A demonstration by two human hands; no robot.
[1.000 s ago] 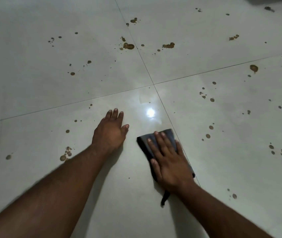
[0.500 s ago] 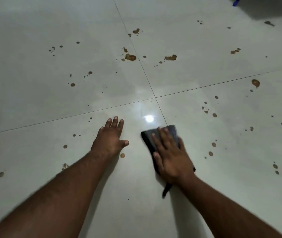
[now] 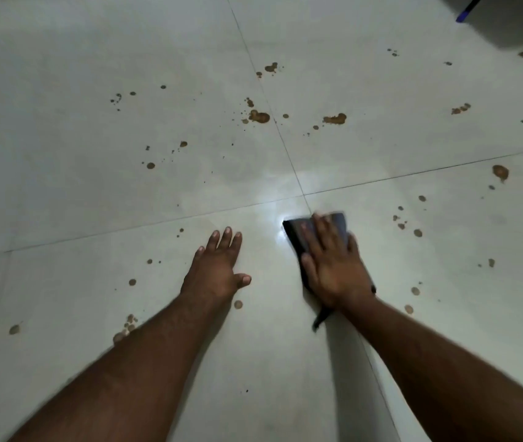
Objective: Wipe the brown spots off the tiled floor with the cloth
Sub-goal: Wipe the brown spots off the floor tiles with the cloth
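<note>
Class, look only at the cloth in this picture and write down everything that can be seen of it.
The cloth is dark, grey to black, and looks like soft fabric. It lies flat on the pale tiled floor, just below where the grout lines cross, beside a bright light reflection. The right hand presses on it with straight fingers, covering most of it; its far corners show past the fingertips, slightly blurred. A narrow dark tail sticks out from under the wrist toward the person. The left hand rests apart on the tile.
</note>
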